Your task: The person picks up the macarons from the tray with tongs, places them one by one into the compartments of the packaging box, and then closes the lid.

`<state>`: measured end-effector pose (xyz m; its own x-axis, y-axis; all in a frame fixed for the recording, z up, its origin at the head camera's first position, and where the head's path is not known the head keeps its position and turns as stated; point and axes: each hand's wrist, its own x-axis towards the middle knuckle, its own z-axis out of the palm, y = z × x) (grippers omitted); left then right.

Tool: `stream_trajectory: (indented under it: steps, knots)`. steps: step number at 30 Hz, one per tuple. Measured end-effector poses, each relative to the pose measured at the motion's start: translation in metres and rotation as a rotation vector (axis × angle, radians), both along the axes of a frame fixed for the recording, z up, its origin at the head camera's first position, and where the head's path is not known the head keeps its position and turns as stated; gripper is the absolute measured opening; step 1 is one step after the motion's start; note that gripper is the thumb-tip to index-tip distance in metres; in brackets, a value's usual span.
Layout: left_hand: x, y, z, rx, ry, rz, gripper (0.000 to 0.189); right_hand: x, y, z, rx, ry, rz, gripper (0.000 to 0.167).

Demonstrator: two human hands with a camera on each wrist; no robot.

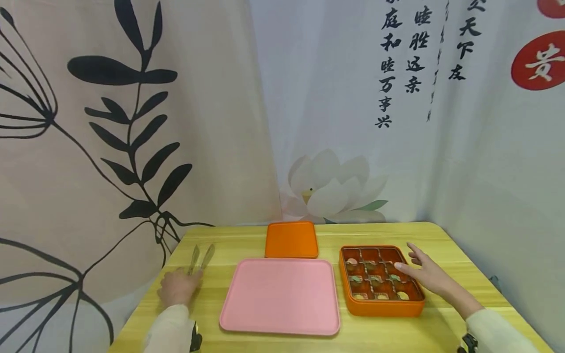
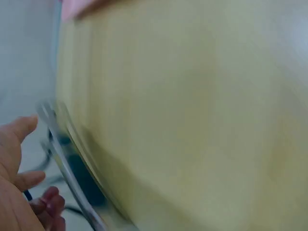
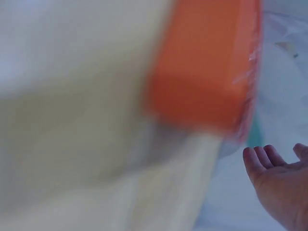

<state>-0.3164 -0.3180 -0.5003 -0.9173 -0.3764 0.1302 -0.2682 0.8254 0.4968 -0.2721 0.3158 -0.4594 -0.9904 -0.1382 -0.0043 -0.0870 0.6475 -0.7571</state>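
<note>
In the head view my left hand (image 1: 178,288) is at the table's left side, overlapping the near part of metal tongs (image 1: 206,257) whose two arms spread away. In the left wrist view the tongs (image 2: 79,173) are blurred beside my left hand (image 2: 14,173), whose fingers look loosely spread and show no clear grip. My right hand (image 1: 425,274) reaches over the right edge of an orange box (image 1: 384,308) divided into compartments, fingers extended, nothing held. Small pieces of several colours sit in its compartments. In the right wrist view the box (image 3: 202,72) is beside my right hand (image 3: 284,187).
A pink tray (image 1: 280,296) lies at the middle of the wooden table (image 1: 238,240). Behind it is a flat orange lid or tray (image 1: 291,239). A printed curtain (image 1: 225,122) hangs along the table's back.
</note>
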Motion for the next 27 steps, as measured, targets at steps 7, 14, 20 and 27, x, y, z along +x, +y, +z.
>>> stream_trajectory:
  steps: [7, 14, 20, 27]
  knots:
    - [-0.053, 0.06, 0.013, 0.159, 0.075, -0.239, 0.066, -0.058, -0.091, 0.034, -0.077, 0.067, 0.002, 0.089]
    - [-0.088, 0.117, 0.007, 0.304, 0.071, -0.354, 0.062, -0.104, -0.168, 0.021, -0.142, 0.048, -0.059, 0.073]
    - [-0.1, 0.14, 0.001, 0.355, 0.023, -0.358, 0.061, -0.119, -0.205, -0.007, -0.176, -0.024, -0.131, 0.071]
    - [-0.111, 0.147, -0.011, 0.416, -0.021, -0.353, 0.06, -0.129, -0.22, -0.034, -0.185, -0.103, -0.193, 0.072]
